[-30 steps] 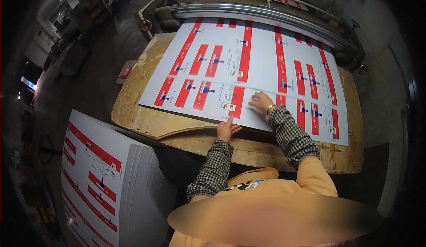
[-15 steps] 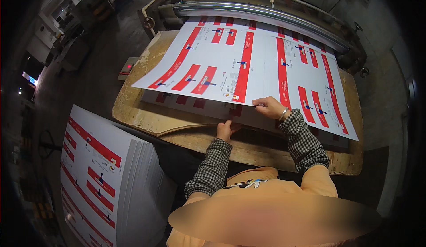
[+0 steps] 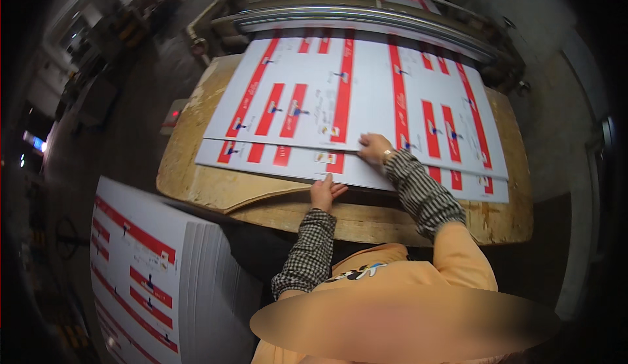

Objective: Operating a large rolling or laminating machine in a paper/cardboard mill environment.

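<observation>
Two large white printed sheets with red bands lie overlapped on the wooden table. The upper sheet (image 3: 366,95) runs from the roller toward me. Its near edge is pinched in my right hand (image 3: 375,148), thumb against fingers. Below it, a strip of the lower sheet (image 3: 261,165) sticks out toward me. At that strip's near edge is my left hand (image 3: 324,194), its thumb pointing up to the edge and its other fingers spread to the right. Whether those fingers touch the sheet's underside cannot be told. Checked sleeves cover both forearms.
A metal roller (image 3: 314,16) spans the far side of the worn wooden table (image 3: 186,148). On the left stands a tall stack of printed sheets (image 3: 203,259). A small box with a red light (image 3: 173,115) sits by the table's left edge.
The upper sheet has moved away toward the roller and lies flatter, baring a strip of the lower sheet. My right hand keeps its edge; my left hand's fingers have spread.
</observation>
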Action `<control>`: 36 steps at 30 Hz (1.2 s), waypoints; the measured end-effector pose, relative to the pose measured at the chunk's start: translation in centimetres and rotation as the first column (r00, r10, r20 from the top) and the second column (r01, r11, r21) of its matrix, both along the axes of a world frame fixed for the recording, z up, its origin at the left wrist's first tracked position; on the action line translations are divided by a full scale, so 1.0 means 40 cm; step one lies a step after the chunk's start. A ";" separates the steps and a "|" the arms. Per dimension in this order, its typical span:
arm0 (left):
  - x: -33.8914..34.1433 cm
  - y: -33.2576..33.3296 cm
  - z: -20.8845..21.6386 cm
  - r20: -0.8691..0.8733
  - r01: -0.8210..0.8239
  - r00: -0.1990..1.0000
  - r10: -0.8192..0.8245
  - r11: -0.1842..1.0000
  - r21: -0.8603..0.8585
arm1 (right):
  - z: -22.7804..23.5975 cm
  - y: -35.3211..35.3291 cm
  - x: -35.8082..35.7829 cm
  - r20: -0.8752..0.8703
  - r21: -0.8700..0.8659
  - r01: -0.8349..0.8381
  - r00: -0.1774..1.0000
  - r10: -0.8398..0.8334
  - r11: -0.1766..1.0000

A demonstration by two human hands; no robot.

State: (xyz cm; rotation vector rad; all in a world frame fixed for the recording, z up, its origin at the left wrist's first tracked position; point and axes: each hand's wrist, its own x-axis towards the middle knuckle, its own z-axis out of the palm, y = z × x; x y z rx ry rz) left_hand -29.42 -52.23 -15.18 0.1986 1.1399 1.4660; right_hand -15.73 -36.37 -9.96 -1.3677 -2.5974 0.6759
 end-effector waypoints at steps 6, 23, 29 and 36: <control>-0.026 -0.010 0.020 0.010 -0.021 1.000 0.020 0.998 0.062 | -0.008 -0.101 -0.044 0.277 -0.070 -0.312 0.907 0.319 0.948; -0.052 -0.010 -0.066 -0.189 0.024 0.982 -0.032 0.999 -0.042 | 0.092 -0.117 0.036 -0.201 -0.143 -0.306 0.940 0.275 0.941; -0.024 -0.017 0.008 0.019 -0.026 1.000 0.025 0.998 0.058 | 0.018 -0.106 0.029 -0.097 -0.200 -0.286 0.958 0.271 0.937; -0.010 -0.005 0.006 0.001 -0.034 0.999 0.034 0.995 0.092 | -0.053 0.006 -0.019 -0.064 0.013 0.108 0.992 -0.107 0.994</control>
